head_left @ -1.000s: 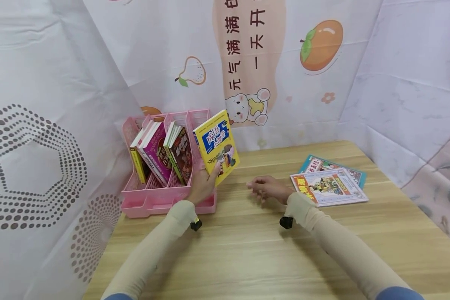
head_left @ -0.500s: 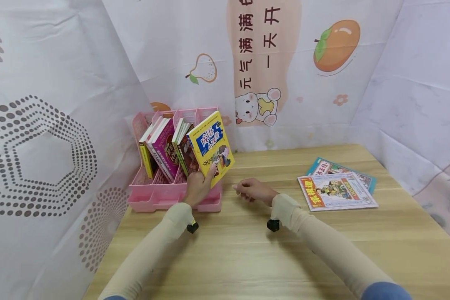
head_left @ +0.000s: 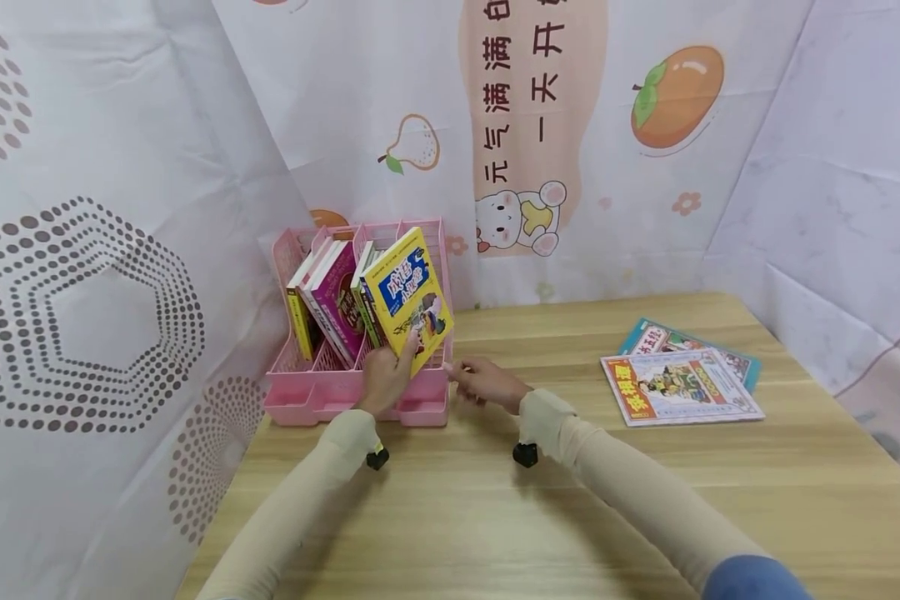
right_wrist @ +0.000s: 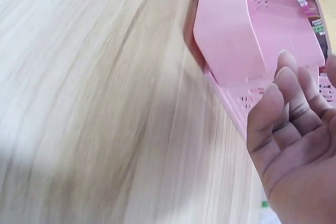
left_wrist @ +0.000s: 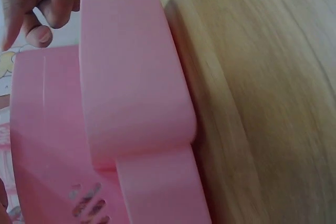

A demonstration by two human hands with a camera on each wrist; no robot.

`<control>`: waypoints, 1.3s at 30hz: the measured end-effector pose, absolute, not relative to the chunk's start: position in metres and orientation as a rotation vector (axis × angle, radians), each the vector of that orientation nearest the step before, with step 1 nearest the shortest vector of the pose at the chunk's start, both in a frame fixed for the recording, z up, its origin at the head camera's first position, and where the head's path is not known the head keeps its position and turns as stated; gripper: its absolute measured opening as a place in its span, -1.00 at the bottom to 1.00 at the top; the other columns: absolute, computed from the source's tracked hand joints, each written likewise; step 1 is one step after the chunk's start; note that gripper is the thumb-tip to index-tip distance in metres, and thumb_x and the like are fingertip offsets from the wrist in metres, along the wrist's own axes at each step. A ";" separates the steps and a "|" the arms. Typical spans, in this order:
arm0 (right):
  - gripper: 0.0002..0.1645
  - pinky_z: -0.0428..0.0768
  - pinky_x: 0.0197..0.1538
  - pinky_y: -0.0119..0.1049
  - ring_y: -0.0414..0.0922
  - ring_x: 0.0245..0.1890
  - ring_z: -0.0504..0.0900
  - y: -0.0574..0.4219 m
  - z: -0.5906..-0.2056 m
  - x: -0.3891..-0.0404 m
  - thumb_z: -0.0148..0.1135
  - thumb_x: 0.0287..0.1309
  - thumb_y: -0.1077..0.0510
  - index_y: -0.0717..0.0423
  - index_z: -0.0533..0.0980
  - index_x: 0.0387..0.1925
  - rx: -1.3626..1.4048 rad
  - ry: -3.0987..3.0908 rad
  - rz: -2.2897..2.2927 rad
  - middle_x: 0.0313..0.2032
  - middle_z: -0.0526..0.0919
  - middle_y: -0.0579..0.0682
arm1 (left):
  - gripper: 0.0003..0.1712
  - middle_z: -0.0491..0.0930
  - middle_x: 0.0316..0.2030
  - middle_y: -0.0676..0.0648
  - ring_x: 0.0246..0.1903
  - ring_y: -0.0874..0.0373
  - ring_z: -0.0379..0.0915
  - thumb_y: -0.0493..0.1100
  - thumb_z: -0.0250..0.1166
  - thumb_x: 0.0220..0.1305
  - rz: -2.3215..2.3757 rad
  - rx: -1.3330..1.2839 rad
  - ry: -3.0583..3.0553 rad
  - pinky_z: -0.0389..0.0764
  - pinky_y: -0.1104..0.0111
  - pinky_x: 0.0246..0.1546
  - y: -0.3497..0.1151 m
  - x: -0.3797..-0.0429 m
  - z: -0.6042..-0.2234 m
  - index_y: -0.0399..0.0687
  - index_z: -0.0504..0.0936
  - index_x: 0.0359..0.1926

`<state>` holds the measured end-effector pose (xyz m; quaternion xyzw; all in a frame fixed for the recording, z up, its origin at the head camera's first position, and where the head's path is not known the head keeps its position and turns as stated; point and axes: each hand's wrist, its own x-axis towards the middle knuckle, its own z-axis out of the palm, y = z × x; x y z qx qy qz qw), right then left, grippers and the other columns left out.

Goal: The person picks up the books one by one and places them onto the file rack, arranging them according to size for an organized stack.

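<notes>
My left hand (head_left: 385, 379) grips a yellow book (head_left: 412, 304) by its lower edge, thumb on the cover. The book leans to the left, over the right part of a pink desktop file rack (head_left: 337, 385); how deep its bottom edge sits is hidden. Just off the rack's front right corner is my right hand (head_left: 489, 383), fingers loosely curled and holding nothing. In the right wrist view the right hand's fingertips (right_wrist: 286, 77) come close to the rack's side; I cannot tell whether they touch.
Purple books (head_left: 337, 296) and several others lean in the rack's left compartments. To the right on the wooden table (head_left: 570, 517), a comic-style magazine (head_left: 678, 387) overlaps a blue book (head_left: 746, 367). A printed curtain (head_left: 570, 275) hangs behind the table.
The yellow book has moved left with my left hand, closer over the rack. My right hand has come left to the rack's corner. The head view has shifted slightly.
</notes>
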<state>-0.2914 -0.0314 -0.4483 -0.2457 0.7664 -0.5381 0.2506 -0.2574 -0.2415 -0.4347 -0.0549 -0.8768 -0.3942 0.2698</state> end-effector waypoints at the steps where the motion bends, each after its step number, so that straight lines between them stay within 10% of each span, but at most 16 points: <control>1: -0.47 0.48 -0.46 -0.24 -0.06 -0.50 0.46 -0.034 -0.448 -0.290 -0.02 0.36 -0.19 0.24 0.46 -0.16 -0.666 2.086 -1.466 -0.29 0.56 0.38 | -0.36 0.60 -0.57 0.01 -0.71 0.18 0.45 0.32 -0.07 0.37 -1.055 -0.140 -2.361 0.46 0.33 -0.76 -0.243 -0.257 -0.436 -0.13 0.63 -0.29; 16: -0.43 0.38 -0.60 -0.32 -0.15 -0.64 0.39 -0.045 -0.447 -0.290 -0.10 0.35 -0.29 0.17 0.39 -0.23 -0.633 2.163 -1.432 -0.40 0.60 0.32 | -0.44 0.62 -0.38 -0.05 -0.54 0.14 0.52 0.27 -0.03 0.38 -0.998 -0.013 -2.269 0.55 0.31 -0.63 -0.272 -0.252 -0.433 -0.12 0.55 -0.12; 29: -0.41 0.36 -0.62 -0.34 -0.10 -0.62 0.40 -0.045 -0.443 -0.294 -0.05 0.34 -0.27 0.22 0.42 -0.21 -0.626 2.127 -1.439 -0.35 0.58 0.40 | -0.21 0.33 -0.84 -0.07 -0.78 0.00 0.25 0.27 -0.18 0.43 -0.557 0.219 -2.319 0.22 0.20 -0.69 -0.300 -0.262 -0.432 -0.09 0.39 -0.82; 39: -0.55 0.34 -0.61 -0.29 -0.11 -0.64 0.38 -0.046 -0.446 -0.294 -0.05 0.40 -0.12 0.24 0.41 -0.24 -0.623 2.083 -1.477 -0.49 0.56 0.24 | -0.27 0.25 -0.80 -0.03 -0.74 0.00 0.26 0.35 -0.15 0.37 -0.546 0.346 -2.637 0.24 0.18 -0.68 -0.295 -0.280 -0.424 -0.01 0.28 -0.79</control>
